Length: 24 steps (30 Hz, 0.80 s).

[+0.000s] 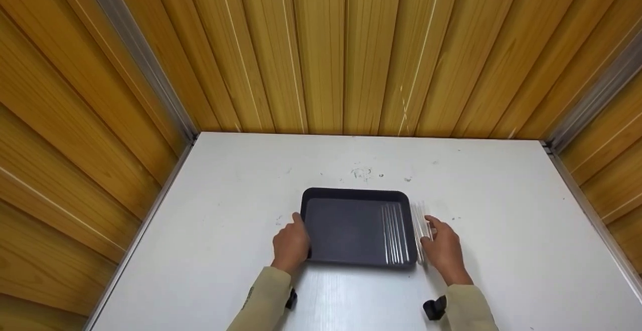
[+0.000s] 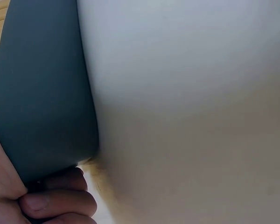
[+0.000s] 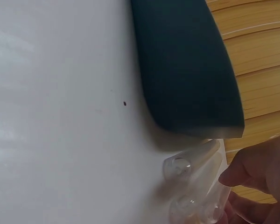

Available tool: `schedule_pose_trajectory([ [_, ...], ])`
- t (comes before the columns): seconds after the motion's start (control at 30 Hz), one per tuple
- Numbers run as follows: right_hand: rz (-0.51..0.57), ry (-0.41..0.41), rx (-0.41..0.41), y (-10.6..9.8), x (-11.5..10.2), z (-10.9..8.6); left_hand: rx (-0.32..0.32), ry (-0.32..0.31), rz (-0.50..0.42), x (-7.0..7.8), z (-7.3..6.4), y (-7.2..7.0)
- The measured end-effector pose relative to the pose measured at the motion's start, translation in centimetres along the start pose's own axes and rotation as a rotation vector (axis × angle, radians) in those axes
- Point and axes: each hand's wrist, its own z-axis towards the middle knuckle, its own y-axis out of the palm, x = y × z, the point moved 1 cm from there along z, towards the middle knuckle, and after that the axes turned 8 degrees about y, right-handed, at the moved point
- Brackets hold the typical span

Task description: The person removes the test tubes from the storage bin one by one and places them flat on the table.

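Note:
A dark rectangular tray (image 1: 346, 230) lies on the white table, and several clear tubes (image 1: 394, 233) rest side by side along its right inner side. My left hand (image 1: 292, 243) grips the tray's left wall; in the left wrist view its fingers (image 2: 60, 203) curl beneath the tray wall (image 2: 46, 93). Just outside the tray's right wall, my right hand (image 1: 444, 245) holds several more clear tubes (image 1: 420, 228) between thumb and fingers. Seen from the right wrist, the round ends of these tubes (image 3: 177, 168) lie below the tray's corner (image 3: 191, 65).
The white table (image 1: 241, 195) extends around the tray and has small dark marks (image 1: 361, 173) behind it. Wood-patterned panels (image 1: 321, 50) rise along the back and both sides, with metal strips at the corners.

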Motion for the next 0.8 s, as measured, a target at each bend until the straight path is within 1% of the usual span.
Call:
schedule_pose_trajectory([
  [0.2,0.005,-0.019,0.012,0.09,0.34,0.09,0.001,-0.003,-0.005,-0.02,0.04,0.08],
  [0.47,0.016,-0.028,0.041,0.16,0.56,0.08,0.016,0.016,0.03,0.12,-0.09,-0.09],
  [0.63,0.019,-0.029,0.061,0.01,0.37,-0.03,0.018,0.019,0.029,0.13,-0.16,-0.06],
  [0.8,0.027,-0.038,0.056,-0.17,-0.07,-0.2,0.025,0.026,0.028,0.08,-0.11,-0.05],
])
